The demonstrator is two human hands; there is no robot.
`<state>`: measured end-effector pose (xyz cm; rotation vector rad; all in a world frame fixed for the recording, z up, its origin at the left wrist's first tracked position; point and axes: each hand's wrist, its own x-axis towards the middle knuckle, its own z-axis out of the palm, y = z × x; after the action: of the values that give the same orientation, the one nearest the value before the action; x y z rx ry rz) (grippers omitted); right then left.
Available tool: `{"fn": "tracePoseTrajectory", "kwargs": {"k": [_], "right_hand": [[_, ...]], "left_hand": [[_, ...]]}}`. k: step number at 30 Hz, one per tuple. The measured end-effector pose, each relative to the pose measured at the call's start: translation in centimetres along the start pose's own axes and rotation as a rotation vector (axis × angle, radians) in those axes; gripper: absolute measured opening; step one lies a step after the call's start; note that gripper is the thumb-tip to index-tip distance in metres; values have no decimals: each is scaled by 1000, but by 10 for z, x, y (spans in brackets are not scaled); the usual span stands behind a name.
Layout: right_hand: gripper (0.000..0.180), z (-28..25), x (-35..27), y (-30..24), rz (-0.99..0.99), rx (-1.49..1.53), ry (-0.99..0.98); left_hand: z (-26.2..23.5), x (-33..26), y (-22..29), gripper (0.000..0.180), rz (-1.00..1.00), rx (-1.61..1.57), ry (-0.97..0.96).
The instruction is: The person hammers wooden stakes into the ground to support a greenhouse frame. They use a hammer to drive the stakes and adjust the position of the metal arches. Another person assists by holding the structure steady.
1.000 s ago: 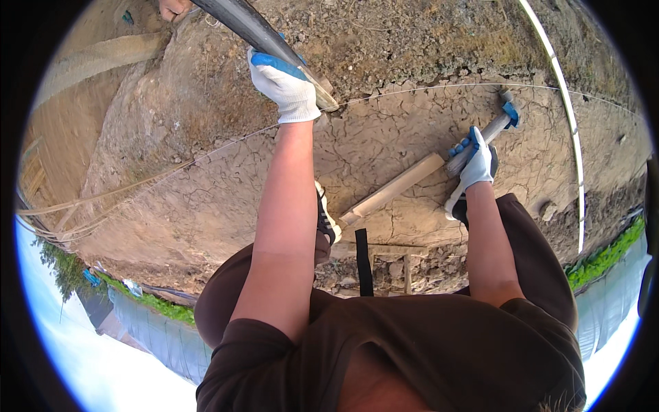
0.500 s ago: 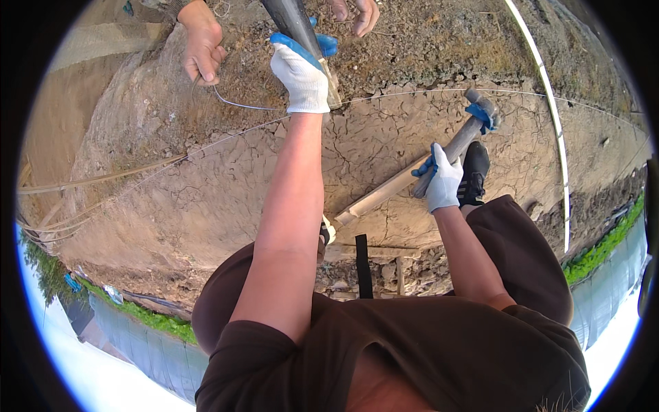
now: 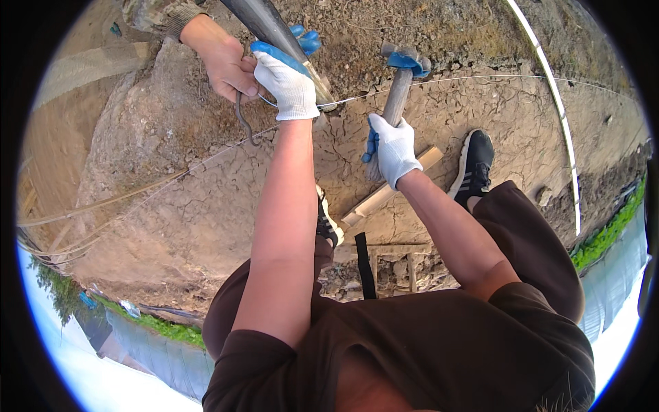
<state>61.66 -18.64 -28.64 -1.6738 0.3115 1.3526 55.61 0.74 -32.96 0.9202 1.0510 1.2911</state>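
Clenched in a white glove with blue palm coating, the left hand (image 3: pixel 288 84) gripped a slanted grey metal stake (image 3: pixel 271 31) near the top of the head view, where its tip met cracked dry earth (image 3: pixel 199 206). Equally gloved, the right hand (image 3: pixel 393 147) grasped the wooden handle of a hammer (image 3: pixel 398 93), its blue-wrapped head raised just right of the stake. Another person's bare hand (image 3: pixel 226 65) held thin wire (image 3: pixel 247 123) beside the left hand. Under the hammer lay a pale wooden plank (image 3: pixel 391 189), and a black sneaker (image 3: pixel 473 161) stood just to its right.
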Motion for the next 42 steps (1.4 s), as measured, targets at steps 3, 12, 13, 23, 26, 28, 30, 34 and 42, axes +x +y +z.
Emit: {"fn": "tracePoseTrajectory", "kwargs": {"k": [3, 12, 13, 23, 26, 28, 30, 34, 42], "right_hand": [[25, -3, -24, 4, 134, -338, -211], [24, -12, 14, -51, -252, 337, 220], [22, 6, -1, -24, -139, 251, 177], [22, -8, -7, -48, -93, 23, 44], [26, -3, -9, -18, -57, -43, 41], [31, -5, 2, 18, 21, -520, -263], [31, 3, -3, -22, 58, -457, -289], [31, -8, -5, -40, -22, -410, -194], [25, -64, -12, -12, -125, 18, 140]], "left_hand": [[-20, 8, -20, 58, 74, 115, 50], [-12, 10, 1, 95, -58, 59, -113], [-14, 9, 2, 96, -53, 91, -89], [-4, 7, 2, 86, -146, -67, -147], [1, 4, 7, 100, -136, 44, -128], [-8, 8, 0, 99, -32, 120, 40], [-15, 7, -2, 98, -103, 54, -44], [-8, 7, 0, 92, -84, -37, -83], [-14, 4, -10, 81, 133, 99, -48]]}}
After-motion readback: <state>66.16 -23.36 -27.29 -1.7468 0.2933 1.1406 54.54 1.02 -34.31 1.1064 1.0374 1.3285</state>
